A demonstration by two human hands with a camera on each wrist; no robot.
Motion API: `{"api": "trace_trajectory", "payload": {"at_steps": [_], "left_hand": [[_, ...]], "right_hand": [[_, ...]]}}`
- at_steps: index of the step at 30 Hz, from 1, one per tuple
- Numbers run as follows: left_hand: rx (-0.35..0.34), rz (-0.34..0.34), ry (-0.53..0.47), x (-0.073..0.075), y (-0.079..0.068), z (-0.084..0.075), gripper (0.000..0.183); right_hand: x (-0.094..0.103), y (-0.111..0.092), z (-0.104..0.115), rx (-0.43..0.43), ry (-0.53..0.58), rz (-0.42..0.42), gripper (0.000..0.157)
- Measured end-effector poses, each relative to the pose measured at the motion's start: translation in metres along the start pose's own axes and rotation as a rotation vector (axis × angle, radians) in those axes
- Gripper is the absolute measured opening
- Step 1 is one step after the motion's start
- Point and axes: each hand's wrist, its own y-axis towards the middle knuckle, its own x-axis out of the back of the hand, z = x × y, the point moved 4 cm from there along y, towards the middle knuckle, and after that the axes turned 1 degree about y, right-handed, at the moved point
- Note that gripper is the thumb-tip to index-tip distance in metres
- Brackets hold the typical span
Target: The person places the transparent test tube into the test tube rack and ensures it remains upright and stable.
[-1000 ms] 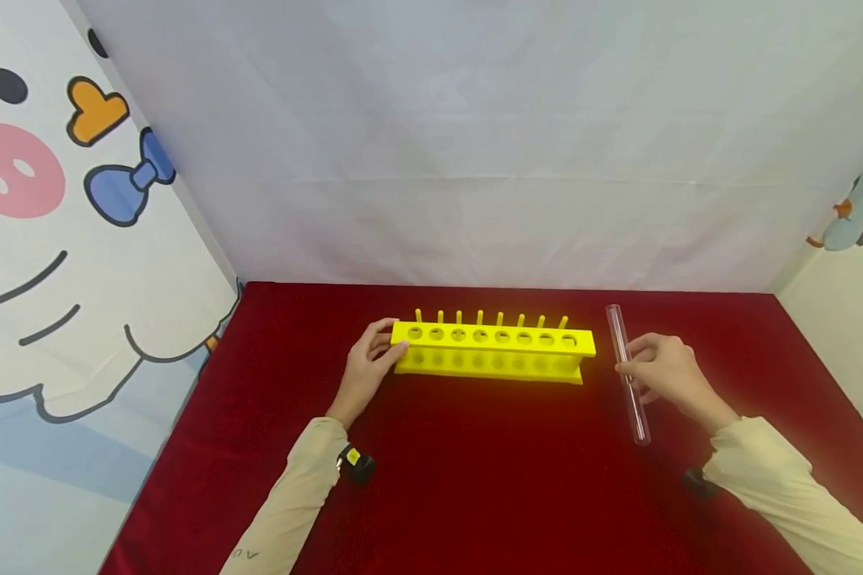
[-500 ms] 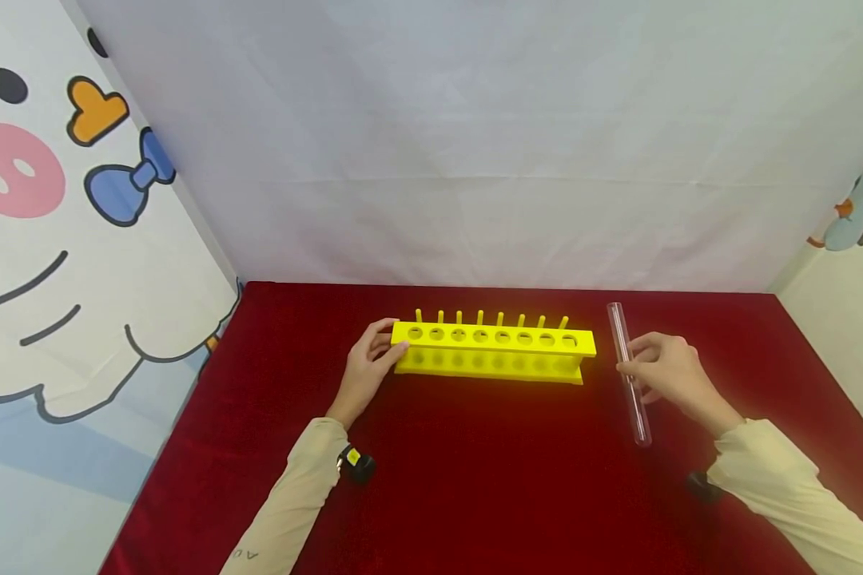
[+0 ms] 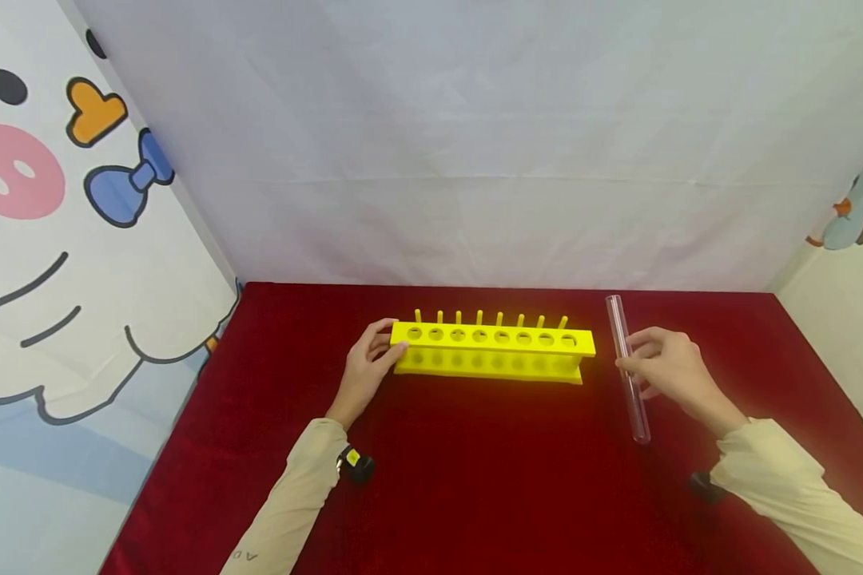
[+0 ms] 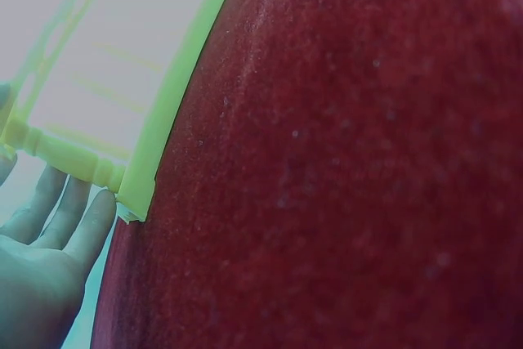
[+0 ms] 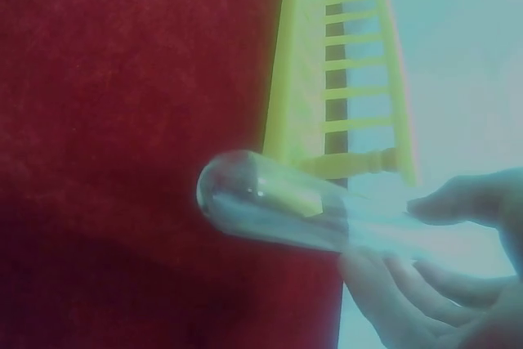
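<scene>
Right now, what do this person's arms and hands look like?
Left hand and right hand are gloveless. Left sleeve and right sleeve are cream, the left with a small dark marking. Beside the left sleeve sits a black device with a yellow patch; beside the right, a dark device.

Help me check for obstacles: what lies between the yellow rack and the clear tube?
Nothing: in the head view, only bare red cloth shows between the yellow rack and the clear tube pinched by the right hand.
</scene>
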Motion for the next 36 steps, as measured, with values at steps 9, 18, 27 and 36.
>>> {"api": "trace_trajectory", "payload": {"at_steps": [9,18,27,36], "left_hand": [[-0.002,0.002,-0.003,-0.001,0.001,0.0,0.054],[0.01,0.004,-0.003,-0.001,0.0,-0.001,0.055],[0.003,-0.001,-0.006,0.0,0.0,-0.001,0.055],[0.015,0.0,-0.008,-0.001,0.0,0.0,0.055]], "right_hand": [[0.002,-0.005,0.01,0.029,0.007,-0.008,0.047],[0.003,-0.007,0.013,0.026,0.001,-0.016,0.047],[0.005,-0.009,0.019,0.034,0.009,-0.015,0.046],[0.004,-0.007,0.02,0.05,0.028,-0.022,0.043]]}}
